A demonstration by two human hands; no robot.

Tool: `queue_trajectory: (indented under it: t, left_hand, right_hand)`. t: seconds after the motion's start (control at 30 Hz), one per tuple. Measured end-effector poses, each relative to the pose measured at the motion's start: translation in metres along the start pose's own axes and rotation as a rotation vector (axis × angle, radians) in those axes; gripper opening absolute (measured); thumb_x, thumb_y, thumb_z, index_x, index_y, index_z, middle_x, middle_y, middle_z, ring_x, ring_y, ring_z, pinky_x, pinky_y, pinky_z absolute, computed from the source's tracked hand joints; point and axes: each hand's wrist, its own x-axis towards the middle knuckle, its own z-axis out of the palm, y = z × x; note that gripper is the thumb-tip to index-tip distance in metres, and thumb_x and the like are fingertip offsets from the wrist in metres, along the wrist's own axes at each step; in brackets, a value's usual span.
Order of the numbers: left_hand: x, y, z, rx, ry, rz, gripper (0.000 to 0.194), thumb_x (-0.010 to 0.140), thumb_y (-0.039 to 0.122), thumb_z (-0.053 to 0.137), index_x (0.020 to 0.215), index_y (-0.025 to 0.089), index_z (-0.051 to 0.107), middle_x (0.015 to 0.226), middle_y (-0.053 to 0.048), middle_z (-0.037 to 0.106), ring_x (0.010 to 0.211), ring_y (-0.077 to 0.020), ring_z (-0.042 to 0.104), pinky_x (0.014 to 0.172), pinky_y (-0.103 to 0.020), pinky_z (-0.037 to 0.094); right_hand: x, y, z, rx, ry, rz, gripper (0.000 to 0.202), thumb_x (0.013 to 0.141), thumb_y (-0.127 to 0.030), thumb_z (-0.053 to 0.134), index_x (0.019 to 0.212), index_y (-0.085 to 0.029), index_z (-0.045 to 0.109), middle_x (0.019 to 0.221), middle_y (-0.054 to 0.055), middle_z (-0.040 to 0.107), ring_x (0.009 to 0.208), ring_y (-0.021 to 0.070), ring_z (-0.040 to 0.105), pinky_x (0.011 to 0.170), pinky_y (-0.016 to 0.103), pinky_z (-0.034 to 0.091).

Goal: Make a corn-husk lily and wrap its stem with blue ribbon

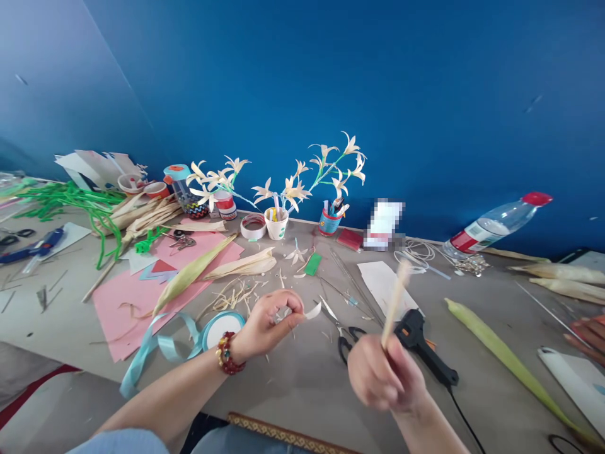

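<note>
My left hand (274,321), with a beaded bracelet at the wrist, pinches a small pale husk petal (313,311) between thumb and fingertips. My right hand (385,372) is closed around a light wooden stick (396,302) that points upward, its top end blurred. Black-handled scissors (344,331) lie between the hands, blades pointing away. Just beyond my right hand rests a black glue gun (425,347). A spool of light blue ribbon (222,329) sits beside my left wrist. Farther back, husk flowers (295,189) on green stems stand in a white cup (276,224).
Pink paper (120,309) and corn husks (193,271) cover the left side, near green wires (75,198). A tilted plastic bottle (496,227) stands at the back right. A long green husk (505,356) lies to the right. Another person's hand (590,337) shows at the right edge.
</note>
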Motion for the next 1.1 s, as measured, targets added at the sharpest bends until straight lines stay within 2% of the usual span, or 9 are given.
queue_trajectory:
  t: [0.13, 0.3, 0.43, 0.57, 0.7, 0.8, 0.97, 1.03, 1.1]
  left_hand:
    - [-0.003, 0.002, 0.003, -0.027, 0.022, 0.023, 0.009, 0.090, 0.019, 0.056, 0.081, 0.017, 0.057, 0.081, -0.005, 0.064, 0.078, -0.0156, 0.060, 0.073, -0.027, 0.047]
    - [-0.008, 0.005, 0.008, 0.021, -0.004, 0.044, 0.006, 0.088, 0.016, 0.057, 0.083, 0.018, 0.059, 0.085, -0.005, 0.067, 0.081, -0.0162, 0.062, 0.076, -0.027, 0.048]
    - [-0.009, 0.004, 0.009, 0.066, -0.024, 0.054, 0.005, 0.087, 0.014, 0.056, 0.087, 0.018, 0.060, 0.084, -0.005, 0.067, 0.078, -0.0159, 0.062, 0.073, -0.026, 0.049]
    - [-0.009, 0.004, 0.009, 0.075, -0.052, 0.115, 0.007, 0.086, 0.013, 0.055, 0.089, 0.018, 0.059, 0.085, -0.006, 0.065, 0.079, -0.0168, 0.062, 0.073, -0.027, 0.050]
    - [-0.008, 0.006, 0.009, 0.037, -0.088, 0.191, 0.008, 0.085, 0.011, 0.054, 0.087, 0.017, 0.058, 0.085, -0.007, 0.065, 0.081, -0.0176, 0.063, 0.074, -0.028, 0.051]
    - [-0.006, 0.007, 0.008, 0.025, -0.104, 0.215, 0.008, 0.085, 0.011, 0.054, 0.086, 0.017, 0.058, 0.083, -0.007, 0.065, 0.080, -0.0171, 0.062, 0.073, -0.027, 0.050]
    - [-0.002, 0.001, 0.003, 0.059, -0.040, 0.115, 0.009, 0.089, 0.018, 0.053, 0.082, 0.018, 0.057, 0.081, -0.006, 0.065, 0.077, -0.0166, 0.061, 0.073, -0.028, 0.049]
    - [-0.001, -0.001, 0.001, 0.059, 0.019, 0.005, 0.012, 0.091, 0.022, 0.054, 0.079, 0.018, 0.056, 0.079, -0.004, 0.063, 0.074, -0.0154, 0.059, 0.071, -0.027, 0.047]
    - [-0.001, -0.002, 0.001, 0.025, 0.046, -0.044, 0.012, 0.091, 0.023, 0.055, 0.080, 0.018, 0.057, 0.080, -0.004, 0.063, 0.073, -0.0145, 0.059, 0.070, -0.026, 0.046]
  right_hand:
    - [0.015, -0.004, 0.008, -0.266, 0.377, 0.045, 0.050, 0.093, -0.064, 0.039, 0.076, -0.019, 0.053, 0.052, -0.008, 0.033, 0.043, 0.0069, 0.018, 0.038, 0.019, 0.016]
    - [0.022, 0.007, 0.026, -0.714, 0.316, -0.080, 0.039, 0.098, -0.052, 0.038, 0.084, -0.019, 0.052, 0.068, -0.003, 0.039, 0.057, 0.0113, 0.032, 0.051, 0.024, 0.028]
    - [0.021, 0.016, 0.026, -0.909, 0.374, -0.095, 0.044, 0.100, -0.050, 0.032, 0.071, -0.020, 0.043, 0.062, -0.003, 0.037, 0.057, 0.0123, 0.034, 0.055, 0.027, 0.026]
    - [0.022, 0.017, 0.024, -0.701, 0.376, -0.028, 0.052, 0.099, -0.056, 0.034, 0.060, -0.020, 0.037, 0.057, -0.004, 0.036, 0.053, 0.0105, 0.033, 0.051, 0.026, 0.025]
    - [0.022, 0.012, 0.023, -0.199, 0.187, 0.171, 0.055, 0.090, -0.066, 0.043, 0.059, -0.022, 0.031, 0.047, -0.010, 0.023, 0.042, 0.0062, 0.015, 0.040, 0.021, 0.011]
    - [0.017, 0.010, 0.020, 0.008, 0.043, 0.273, 0.054, 0.090, -0.063, 0.046, 0.058, -0.022, 0.031, 0.041, -0.012, 0.024, 0.038, 0.0046, 0.011, 0.037, 0.019, 0.007]
    - [0.000, 0.007, 0.005, 0.095, -0.131, 0.152, 0.064, 0.078, -0.073, 0.054, 0.045, -0.023, 0.031, 0.034, -0.010, 0.025, 0.030, 0.0032, 0.017, 0.036, 0.019, 0.016]
    - [0.000, 0.002, -0.001, 0.100, 0.000, 0.040, 0.066, 0.076, -0.079, 0.049, 0.045, -0.024, 0.028, 0.035, -0.011, 0.019, 0.030, 0.0035, 0.013, 0.035, 0.019, 0.014]
    - [0.005, -0.002, -0.002, -0.011, 0.255, 0.027, 0.060, 0.084, -0.075, 0.042, 0.054, -0.023, 0.033, 0.043, -0.011, 0.020, 0.036, 0.0056, 0.010, 0.036, 0.020, 0.011]
